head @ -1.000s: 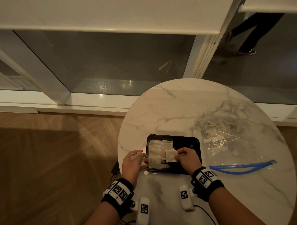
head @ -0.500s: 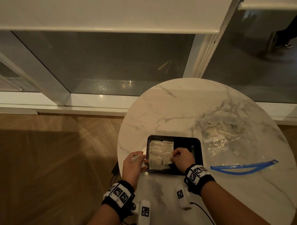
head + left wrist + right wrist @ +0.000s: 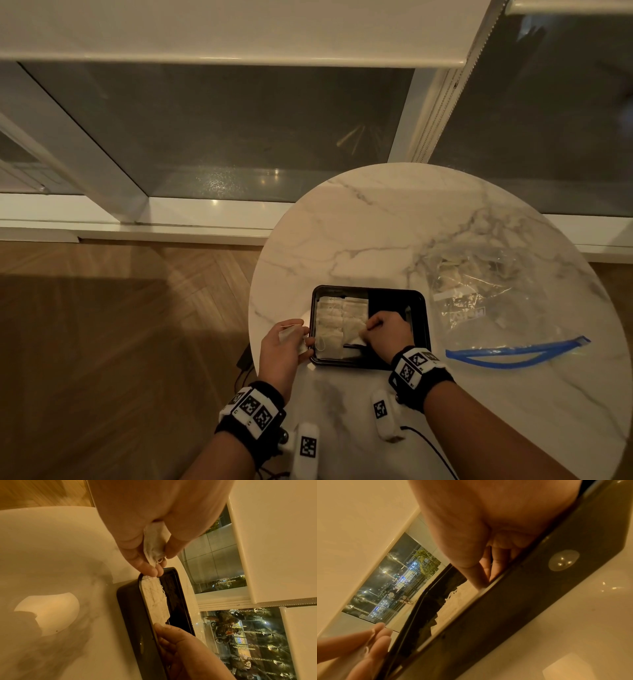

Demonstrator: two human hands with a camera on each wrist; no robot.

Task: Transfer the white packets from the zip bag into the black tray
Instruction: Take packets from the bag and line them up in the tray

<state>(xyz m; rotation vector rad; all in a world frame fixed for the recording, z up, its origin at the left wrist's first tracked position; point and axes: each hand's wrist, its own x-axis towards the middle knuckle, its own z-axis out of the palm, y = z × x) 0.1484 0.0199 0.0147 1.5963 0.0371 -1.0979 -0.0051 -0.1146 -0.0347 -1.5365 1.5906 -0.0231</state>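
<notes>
A: Two hands work at the near edge of the round marble table (image 3: 359, 240). What is the left hand (image 3: 281, 349) doing?

B: It sits just left of the black tray (image 3: 423, 329), fingers and thumb curled round a crumpled white packet (image 3: 154, 545). The left wrist view shows that packet pinched between thumb and fingers, its lower fingertips right at the tray's near-left corner.

A: And the right hand (image 3: 387, 334)?

B: Inside the tray, knuckles up, fingers bent down onto another packet (image 3: 356, 341) at the near end of the second column. Thumb and fingertip meet on its edge, so it grips that one.

A: How full is the tray?

B: Its left half holds white packets (image 3: 342, 318) laid flat in two columns, touching side by side. The right half shows bare black floor.

A: Where is the zip bag (image 3: 496, 301)?

B: Farther back and to the right of the tray, lying flat on the table, clear, with more packets bunched toward its far end. Its blue zip strip (image 3: 513, 353) gapes open at the near side, facing the person.

A: Beyond the table?

B: A wooden floor (image 3: 120, 325), then a white window frame (image 3: 102, 161) with dark glass.
</notes>
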